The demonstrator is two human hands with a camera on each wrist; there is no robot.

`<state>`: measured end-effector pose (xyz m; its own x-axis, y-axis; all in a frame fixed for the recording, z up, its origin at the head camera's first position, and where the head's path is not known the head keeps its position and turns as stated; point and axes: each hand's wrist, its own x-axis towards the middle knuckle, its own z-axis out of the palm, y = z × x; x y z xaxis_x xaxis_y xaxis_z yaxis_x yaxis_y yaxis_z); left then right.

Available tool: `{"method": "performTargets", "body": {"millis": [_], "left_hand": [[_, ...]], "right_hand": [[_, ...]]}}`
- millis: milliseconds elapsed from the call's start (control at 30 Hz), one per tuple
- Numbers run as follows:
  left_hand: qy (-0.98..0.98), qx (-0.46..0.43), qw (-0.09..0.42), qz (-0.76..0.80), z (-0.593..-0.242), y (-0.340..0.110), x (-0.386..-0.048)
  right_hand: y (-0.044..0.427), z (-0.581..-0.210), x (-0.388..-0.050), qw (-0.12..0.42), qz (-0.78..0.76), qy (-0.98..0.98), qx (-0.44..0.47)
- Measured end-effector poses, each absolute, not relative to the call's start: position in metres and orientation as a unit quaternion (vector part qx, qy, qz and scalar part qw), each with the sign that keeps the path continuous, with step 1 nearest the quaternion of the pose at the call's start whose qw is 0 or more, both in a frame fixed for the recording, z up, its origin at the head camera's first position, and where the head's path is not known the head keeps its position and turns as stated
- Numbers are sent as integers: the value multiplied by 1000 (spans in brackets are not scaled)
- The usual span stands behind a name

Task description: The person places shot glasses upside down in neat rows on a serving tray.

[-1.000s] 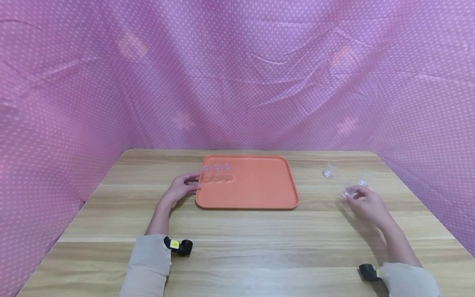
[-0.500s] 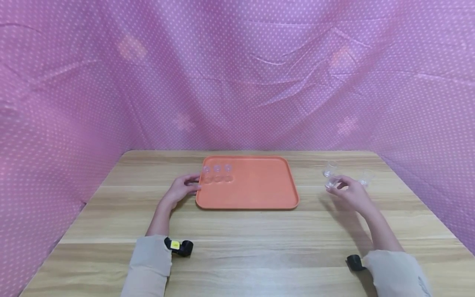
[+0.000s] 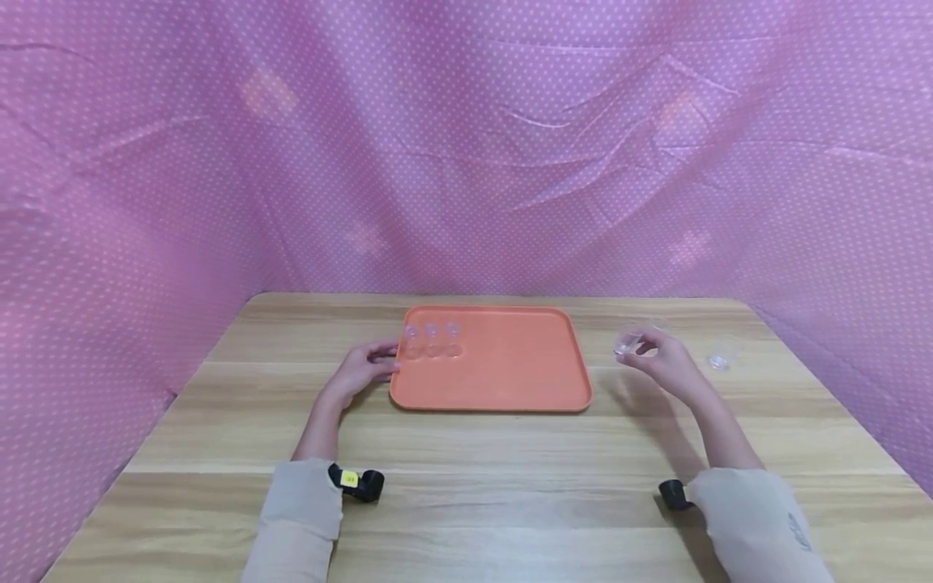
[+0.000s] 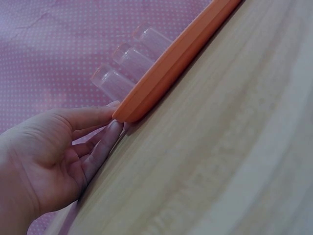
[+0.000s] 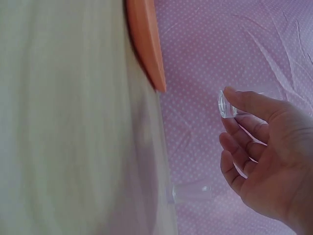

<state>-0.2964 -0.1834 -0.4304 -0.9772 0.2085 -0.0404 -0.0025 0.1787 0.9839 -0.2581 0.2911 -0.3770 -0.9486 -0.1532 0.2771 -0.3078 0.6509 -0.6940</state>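
An orange tray [image 3: 510, 364] lies on the wooden table, with several clear cups [image 3: 432, 351] grouped at its left end. My left hand [image 3: 359, 372] holds the tray's left edge; the left wrist view shows thumb and fingers of that hand [image 4: 58, 156] pinching the rim [image 4: 161, 73] beside the upright cups [image 4: 129, 59]. Right of the tray, my right hand [image 3: 666, 366] pinches a clear cup [image 3: 628, 342] by its lower part, above the table. In the right wrist view the cup [image 5: 228, 105] sits between thumb and fingers of the hand [image 5: 279, 152].
One clear cup [image 3: 719, 359] stands on the table right of my right hand, and another [image 3: 660, 325] is partly visible behind that hand. A pink dotted curtain [image 3: 466, 162] surrounds the back and sides of the wooden table [image 3: 510, 478].
My right hand has moved left toward the tray, carrying the cup along. My left hand keeps its hold on the tray's edge.
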Motion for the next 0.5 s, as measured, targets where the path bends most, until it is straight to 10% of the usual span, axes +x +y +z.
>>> {"method": "performTargets", "body": {"millis": [500], "left_hand": [[763,70,77,638,-431,-182,-296]], "right_hand": [[248,-372,-286,60,390,-906,152]]}}
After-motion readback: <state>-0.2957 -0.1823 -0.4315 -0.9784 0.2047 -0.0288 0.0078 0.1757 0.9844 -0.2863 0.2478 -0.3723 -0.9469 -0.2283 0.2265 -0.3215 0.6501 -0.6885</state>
